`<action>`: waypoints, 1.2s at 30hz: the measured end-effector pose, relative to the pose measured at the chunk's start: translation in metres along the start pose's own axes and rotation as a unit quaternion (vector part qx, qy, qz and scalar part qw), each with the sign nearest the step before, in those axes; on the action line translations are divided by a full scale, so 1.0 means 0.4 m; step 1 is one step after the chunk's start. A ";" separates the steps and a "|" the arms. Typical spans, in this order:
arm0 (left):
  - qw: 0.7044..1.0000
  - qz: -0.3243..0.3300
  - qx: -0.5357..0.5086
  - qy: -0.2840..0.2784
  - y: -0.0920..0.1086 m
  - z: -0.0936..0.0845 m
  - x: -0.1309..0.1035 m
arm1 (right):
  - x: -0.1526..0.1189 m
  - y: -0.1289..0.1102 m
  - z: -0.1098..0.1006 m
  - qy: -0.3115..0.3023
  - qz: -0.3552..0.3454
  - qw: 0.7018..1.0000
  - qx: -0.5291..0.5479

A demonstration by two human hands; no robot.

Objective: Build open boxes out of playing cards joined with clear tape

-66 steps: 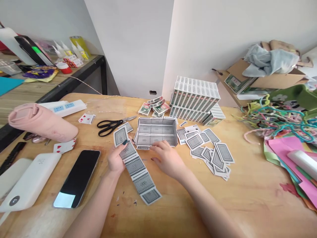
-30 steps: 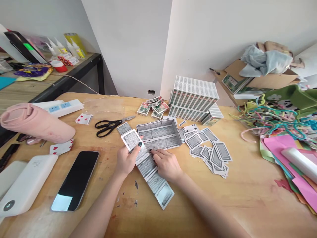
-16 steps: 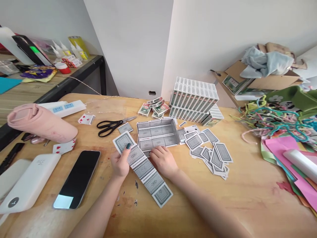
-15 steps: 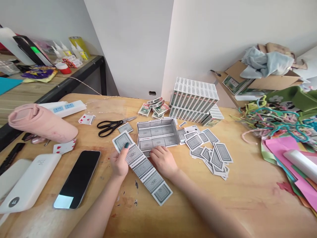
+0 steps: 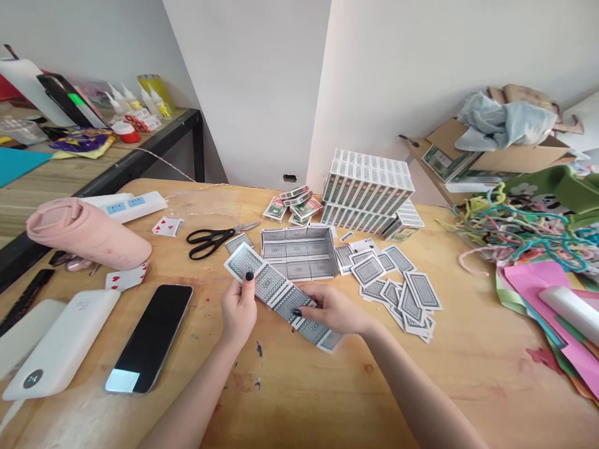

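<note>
Pale walls point(image 5: 248, 93) rise behind a stained wooden table point(image 5: 290, 399). Toward its left edge lie a rolled pink mat point(image 5: 88, 234), a white power bank point(image 5: 60, 346) and a black-screened phone point(image 5: 150, 340); black-handled scissors point(image 5: 210, 240) rest farther in, their blades apart. At the table's middle, the left hand point(image 5: 239, 315) is clamped on the upper-left end of a strip of joined playing cards point(image 5: 264, 282), thumb on top. The strip slants down toward the near edge, and the right hand point(image 5: 339, 308) pinches it beyond the middle, thumb across the backs, fingers partly hidden. Just behind sits an open card tray point(image 5: 298, 249), with boxed decks point(image 5: 367, 187) stacked near the far edge. Loose cards point(image 5: 414, 299) overlap right of center, well short of the tangled yarn point(image 5: 528, 231) by the right edge. The step in hand appears to be steadying or shaping the strip; moving it on would call for light, even support along its joins.
</note>
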State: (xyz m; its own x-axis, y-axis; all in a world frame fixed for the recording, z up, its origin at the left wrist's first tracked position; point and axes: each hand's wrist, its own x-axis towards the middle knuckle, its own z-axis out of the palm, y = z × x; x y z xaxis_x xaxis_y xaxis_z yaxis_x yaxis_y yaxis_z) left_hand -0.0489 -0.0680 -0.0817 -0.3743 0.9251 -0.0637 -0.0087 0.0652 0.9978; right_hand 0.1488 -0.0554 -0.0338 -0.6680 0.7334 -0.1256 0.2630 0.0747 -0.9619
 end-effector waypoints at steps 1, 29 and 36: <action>1.000 -0.010 -0.019 -0.016 0.004 -0.004 0.000 | -0.006 -0.003 -0.007 0.008 0.003 0.999 -0.047; 0.989 0.001 0.103 -0.103 -0.006 -0.078 0.011 | -0.036 0.081 -0.026 0.224 0.036 0.878 -0.422; 0.974 0.018 0.198 -0.106 -0.005 -0.095 0.039 | -0.047 0.069 -0.042 0.217 0.103 0.885 -0.399</action>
State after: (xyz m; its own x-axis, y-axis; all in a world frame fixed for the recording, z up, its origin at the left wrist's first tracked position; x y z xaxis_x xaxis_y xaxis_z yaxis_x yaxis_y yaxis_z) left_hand -0.0899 -0.0677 -0.0841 -0.1666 0.9833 -0.0734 0.3744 0.1319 0.9178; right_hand 0.1803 -0.0557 -0.0541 -0.2634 0.9647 -0.0066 0.8717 0.2350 -0.4300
